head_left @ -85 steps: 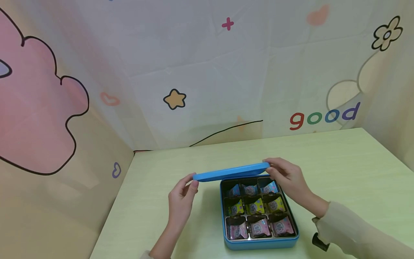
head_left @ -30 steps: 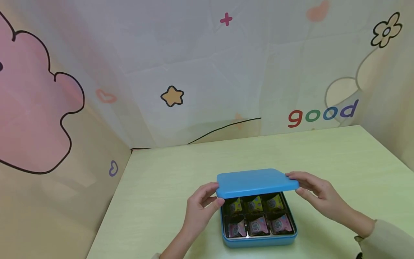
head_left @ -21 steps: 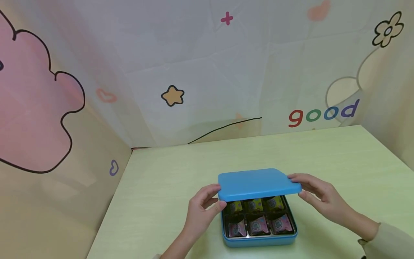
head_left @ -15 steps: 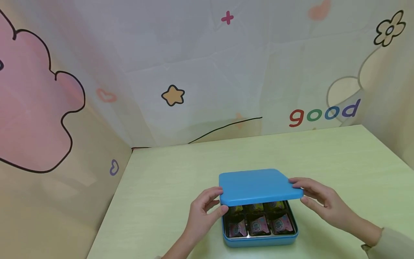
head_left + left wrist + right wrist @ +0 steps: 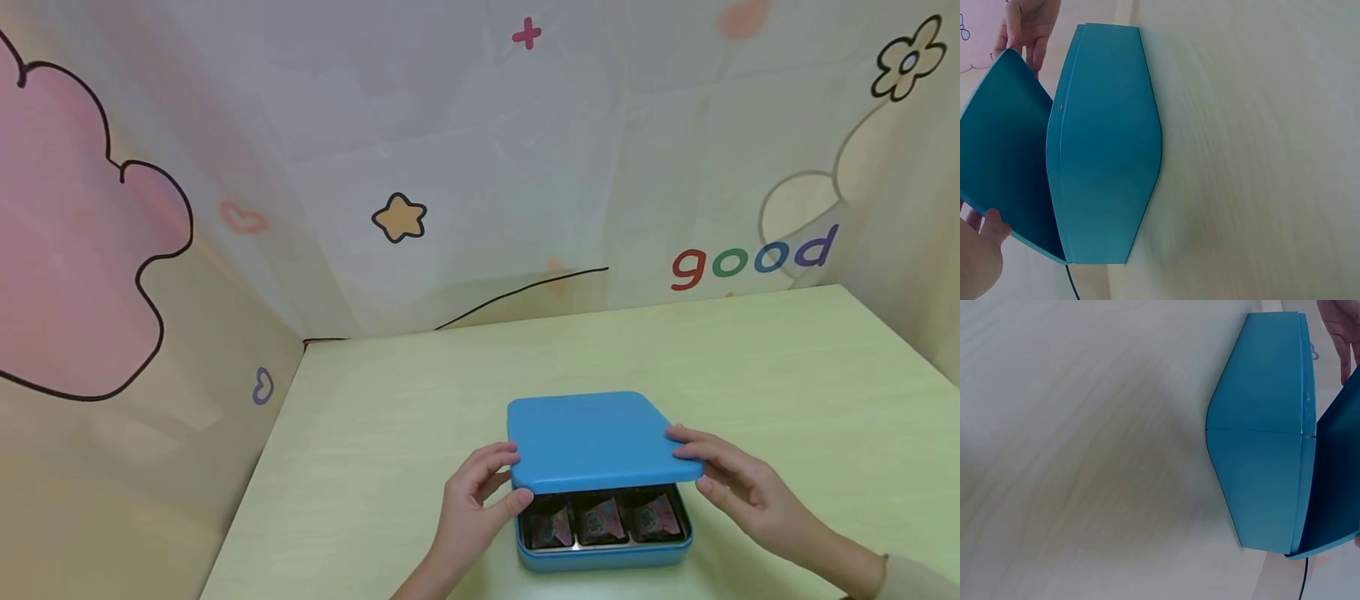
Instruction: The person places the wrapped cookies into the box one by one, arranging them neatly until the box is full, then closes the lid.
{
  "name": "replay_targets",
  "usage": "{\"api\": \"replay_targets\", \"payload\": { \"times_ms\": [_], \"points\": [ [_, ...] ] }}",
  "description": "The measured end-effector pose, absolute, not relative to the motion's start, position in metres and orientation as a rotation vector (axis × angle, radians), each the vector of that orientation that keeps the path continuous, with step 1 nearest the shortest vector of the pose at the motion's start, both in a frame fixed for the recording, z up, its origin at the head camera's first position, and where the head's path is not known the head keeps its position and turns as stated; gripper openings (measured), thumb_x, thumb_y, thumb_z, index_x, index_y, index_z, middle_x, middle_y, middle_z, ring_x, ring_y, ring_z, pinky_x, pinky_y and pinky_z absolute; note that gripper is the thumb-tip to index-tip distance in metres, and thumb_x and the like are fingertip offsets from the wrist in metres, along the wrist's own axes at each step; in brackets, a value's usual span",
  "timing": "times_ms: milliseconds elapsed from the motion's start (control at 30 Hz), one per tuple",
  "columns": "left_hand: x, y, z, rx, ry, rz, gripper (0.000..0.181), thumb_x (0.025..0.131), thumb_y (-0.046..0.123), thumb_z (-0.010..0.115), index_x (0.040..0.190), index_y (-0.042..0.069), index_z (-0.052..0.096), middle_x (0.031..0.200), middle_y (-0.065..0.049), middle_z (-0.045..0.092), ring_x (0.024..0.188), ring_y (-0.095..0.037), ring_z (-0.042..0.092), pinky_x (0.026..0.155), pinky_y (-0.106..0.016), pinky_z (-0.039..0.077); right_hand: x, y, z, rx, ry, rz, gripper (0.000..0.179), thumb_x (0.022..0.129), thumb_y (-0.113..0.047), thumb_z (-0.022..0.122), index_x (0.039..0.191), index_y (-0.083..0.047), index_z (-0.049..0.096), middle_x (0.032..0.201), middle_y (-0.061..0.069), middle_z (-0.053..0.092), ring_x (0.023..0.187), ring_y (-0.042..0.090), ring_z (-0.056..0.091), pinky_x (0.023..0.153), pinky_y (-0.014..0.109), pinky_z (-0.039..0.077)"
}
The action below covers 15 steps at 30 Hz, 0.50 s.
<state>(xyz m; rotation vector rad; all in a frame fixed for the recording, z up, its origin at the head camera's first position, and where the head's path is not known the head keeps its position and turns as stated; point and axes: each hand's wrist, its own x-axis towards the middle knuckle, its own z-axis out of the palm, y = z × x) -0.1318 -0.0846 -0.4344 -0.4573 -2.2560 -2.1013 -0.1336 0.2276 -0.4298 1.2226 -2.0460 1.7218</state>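
Observation:
A blue tin [image 5: 607, 558] sits on the table, and its blue lid [image 5: 600, 442] slants over it, back edge low and front edge raised. Inside the front row, wrapped candies [image 5: 602, 521] show in dark compartments; the lid covers the rows behind. My left hand [image 5: 472, 504] pinches the lid's front left corner, thumb below and fingers on the edge. At the front right corner, my right hand [image 5: 750, 492] holds the lid between thumb and fingers. In the left wrist view, the tin's side [image 5: 1107, 144] and the lid's underside [image 5: 1007, 131] form a wedge-shaped gap.
The pale green tabletop [image 5: 390, 417] extends around the tin. Behind it hangs a printed cloth [image 5: 480, 167] with a star, a flower and the word "good". Another cloth panel [image 5: 217, 333] borders the table on the left.
The lid, earlier held up above the back of the tin, has come forward and its front edge has sunk lower. It now hides the blue and yellow candies. Both hands have moved down with it.

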Motion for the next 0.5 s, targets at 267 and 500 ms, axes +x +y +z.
{"api": "replay_targets", "payload": {
  "times_ms": [267, 500],
  "points": [
    [-0.127, -0.085, -0.436, -0.448, -2.333, -2.085, 0.042, 0.080, 0.017, 0.065, 0.119, 0.007, 0.055, 0.126, -0.009, 0.048, 0.116, -0.020, 0.048, 0.093, -0.030, 0.041, -0.128, 0.226, -0.438, 1.156, -2.128, 1.545, 0.044, 0.076, 0.027, 0.042, 0.118, 0.014, 0.045, 0.137, 0.014, 0.039, 0.132, 0.010, 0.027, 0.095, 0.010, 0.032],
    [-0.123, -0.086, -0.443, -0.517, -2.383, -2.048, 0.056, 0.081, 0.019, 0.064, 0.131, 0.003, 0.043, 0.136, -0.010, 0.040, 0.128, -0.022, 0.035, 0.096, -0.038, 0.036, -0.124, 0.225, -0.445, 1.162, -2.199, 1.204, 0.044, 0.076, 0.018, 0.053, 0.119, 0.013, 0.047, 0.136, 0.015, 0.040, 0.133, 0.014, 0.025, 0.099, 0.009, 0.025]
  ]
}}
